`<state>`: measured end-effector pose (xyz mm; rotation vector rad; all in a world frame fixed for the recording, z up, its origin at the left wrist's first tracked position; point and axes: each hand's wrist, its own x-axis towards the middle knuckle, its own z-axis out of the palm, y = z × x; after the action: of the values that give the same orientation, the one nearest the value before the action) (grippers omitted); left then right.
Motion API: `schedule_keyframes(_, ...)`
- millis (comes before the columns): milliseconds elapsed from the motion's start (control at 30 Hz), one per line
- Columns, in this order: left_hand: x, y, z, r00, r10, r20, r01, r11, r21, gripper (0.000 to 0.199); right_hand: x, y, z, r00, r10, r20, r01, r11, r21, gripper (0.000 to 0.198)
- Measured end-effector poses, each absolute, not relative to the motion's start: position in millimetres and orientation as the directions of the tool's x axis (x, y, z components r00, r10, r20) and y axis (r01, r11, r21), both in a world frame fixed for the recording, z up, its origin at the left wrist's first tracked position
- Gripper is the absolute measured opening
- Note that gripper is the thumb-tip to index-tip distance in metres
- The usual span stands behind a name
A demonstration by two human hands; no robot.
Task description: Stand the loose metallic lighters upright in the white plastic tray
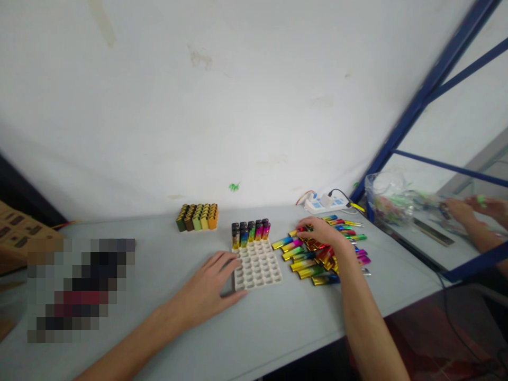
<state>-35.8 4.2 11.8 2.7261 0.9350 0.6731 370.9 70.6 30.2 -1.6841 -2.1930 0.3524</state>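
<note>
A white tray (257,267) full of small holes lies on the table in front of me. Colourful metallic lighters (251,234) with black tops stand upright in its far rows. My left hand (218,283) rests at the tray's left edge, fingers spread and holding nothing. At the right, my right hand (319,231) reaches over a loose heap of shiny multicoloured lighters (307,264). Its fingers are curled at the heap's far left side and seem to pinch a lighter, mostly hidden by the hand.
A block of upright green, yellow and orange lighters (198,217) stands near the wall. Behind the heap is a white power strip (327,202) with cables. A blue metal frame (413,116) rises at right, with another person's hands (462,211) beyond. A cardboard box (24,227) sits far left.
</note>
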Motion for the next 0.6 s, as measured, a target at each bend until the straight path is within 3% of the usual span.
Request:
schedule_keyframes(133,-36,4,13,0.701,0.622,0.348,0.54,-0.783,0.31,0.041,363,76,27,-0.165,0.982,0.096,0.907,0.19,-0.377,0.021)
schedule_keyframes(300,-36,5,12,0.703,0.622,0.345,0.54,-0.783,0.31,0.041,341,82,21,-0.069,0.969,0.238,0.889,0.167,-0.426,0.024)
schedule_keyframes(400,-36,5,11,0.701,0.624,0.345,0.542,-0.781,0.311,0.042,326,77,28,-0.073,0.934,0.349,0.794,0.266,-0.546,0.029)
schedule_keyframes(600,-36,5,8,0.706,0.624,0.335,0.542,-0.78,0.312,0.045,294,62,51,-0.089,0.848,0.522,0.599,0.465,-0.652,0.034)
